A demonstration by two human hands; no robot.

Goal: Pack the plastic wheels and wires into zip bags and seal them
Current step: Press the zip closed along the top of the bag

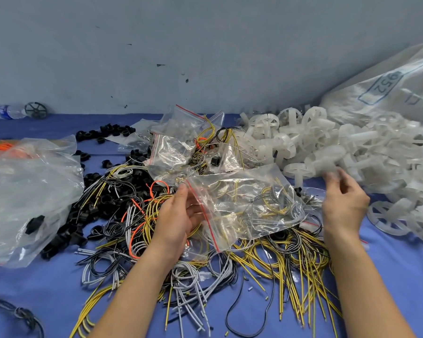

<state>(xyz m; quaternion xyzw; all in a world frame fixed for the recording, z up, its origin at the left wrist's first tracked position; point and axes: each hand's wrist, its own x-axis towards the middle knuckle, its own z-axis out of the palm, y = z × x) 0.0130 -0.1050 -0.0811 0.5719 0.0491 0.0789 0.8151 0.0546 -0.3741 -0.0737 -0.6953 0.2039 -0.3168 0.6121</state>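
Note:
My left hand [178, 215] holds a clear zip bag [244, 206] by its red-striped mouth; the bag has yellow and grey wire loops inside. My right hand [342, 203] reaches toward the heap of white plastic wheels [347, 152] on the right, fingers blurred and loosely curled at the heap's edge; whether they hold a wheel I cannot tell. A tangle of yellow, grey, black and orange wires [205, 259] lies on the blue table under both hands. More zip bags [181, 140] lie piled behind.
A large clear plastic bag [27, 191] sits at the left over black plastic parts [103, 198]. A white woven sack [388, 93] leans at the right behind the wheels. A water bottle [7, 112] and a dark wheel [36, 110] lie at the far left by the wall.

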